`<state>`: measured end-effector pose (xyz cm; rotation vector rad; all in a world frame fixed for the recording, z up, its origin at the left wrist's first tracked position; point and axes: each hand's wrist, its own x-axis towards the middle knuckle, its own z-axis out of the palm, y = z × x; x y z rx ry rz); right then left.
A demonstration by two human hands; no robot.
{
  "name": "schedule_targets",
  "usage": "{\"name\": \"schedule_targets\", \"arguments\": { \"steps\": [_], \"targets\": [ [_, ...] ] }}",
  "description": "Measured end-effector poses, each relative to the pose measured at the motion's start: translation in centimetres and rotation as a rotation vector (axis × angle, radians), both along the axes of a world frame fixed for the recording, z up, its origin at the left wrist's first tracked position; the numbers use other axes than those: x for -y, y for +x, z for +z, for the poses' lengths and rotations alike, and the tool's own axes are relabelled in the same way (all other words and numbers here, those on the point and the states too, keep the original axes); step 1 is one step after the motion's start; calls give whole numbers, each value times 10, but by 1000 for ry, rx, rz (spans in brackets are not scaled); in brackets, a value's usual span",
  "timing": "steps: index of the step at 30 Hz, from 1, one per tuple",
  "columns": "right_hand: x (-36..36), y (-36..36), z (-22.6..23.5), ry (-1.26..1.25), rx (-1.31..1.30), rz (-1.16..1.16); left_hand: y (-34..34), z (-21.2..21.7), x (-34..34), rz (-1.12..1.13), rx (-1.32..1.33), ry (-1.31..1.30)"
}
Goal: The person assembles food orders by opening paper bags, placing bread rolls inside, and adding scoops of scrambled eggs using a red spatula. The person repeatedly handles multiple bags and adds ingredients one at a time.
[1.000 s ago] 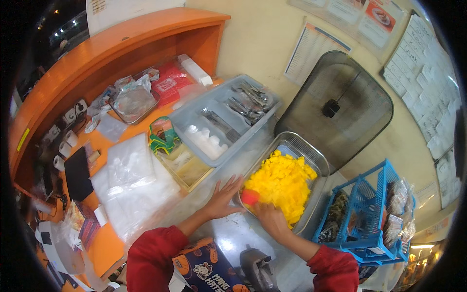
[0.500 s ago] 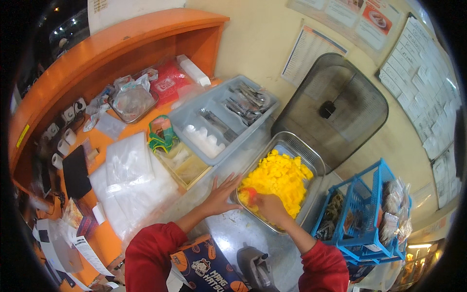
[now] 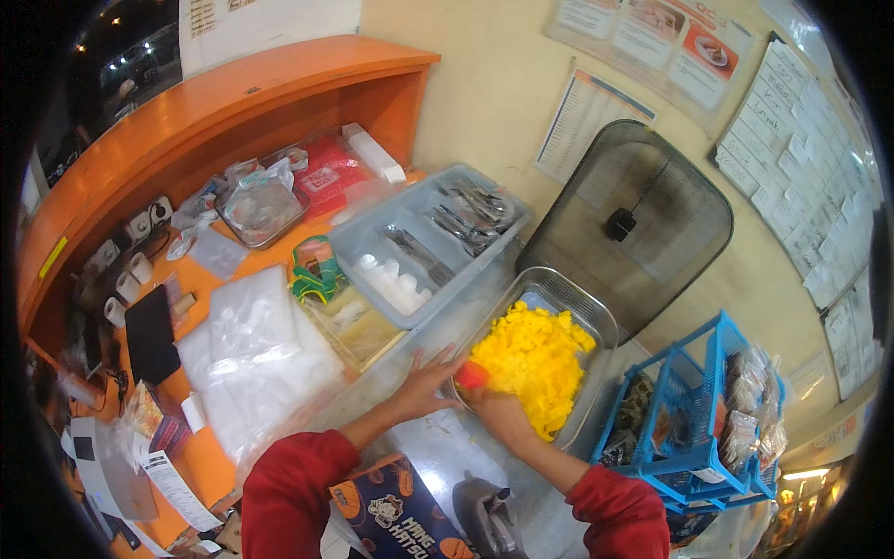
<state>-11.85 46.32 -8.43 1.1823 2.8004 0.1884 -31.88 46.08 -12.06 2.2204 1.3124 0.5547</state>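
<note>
A steel tray [image 3: 596,321] with raised sides holds a heap of bright yellow, clumpy food [image 3: 535,359]. My right hand [image 3: 501,415] is closed at the tray's near left side, around a small red tool [image 3: 472,374]; its rounded red end shows, while the rest is hidden by my fingers. My left hand [image 3: 424,387] has its fingers spread and rests against the tray's left edge, holding nothing. The hands are close together at the tray's near left corner.
Beyond the tray a dark mesh cover [image 3: 643,224] leans on the wall. At right stands a blue plastic basket [image 3: 666,410] with packets. A grey cutlery bin [image 3: 372,312] sits behind left, plastic bags [image 3: 251,326] further left. Nearer me are a printed box [image 3: 396,508] and a grey device [image 3: 484,512].
My right hand has drawn slightly left and toward me, from over the food to the tray's edge, bringing the red tool with it. The whole view has shifted a little.
</note>
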Motion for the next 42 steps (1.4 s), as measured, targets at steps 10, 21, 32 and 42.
{"name": "schedule_targets", "arguments": {
  "steps": [10,21,32,42],
  "targets": [
    [-12,22,17,-427,-287,-76,5,-9,-2,47,163,43],
    [-48,58,4,-1248,-1055,-471,0,-4,-4,34,203,37],
    [75,154,146,-1192,-1498,-643,-104,144,115,450,411,183],
    [414,269,232,-668,-1854,-1008,14,196,315,300,465,-221]
  ]
}}
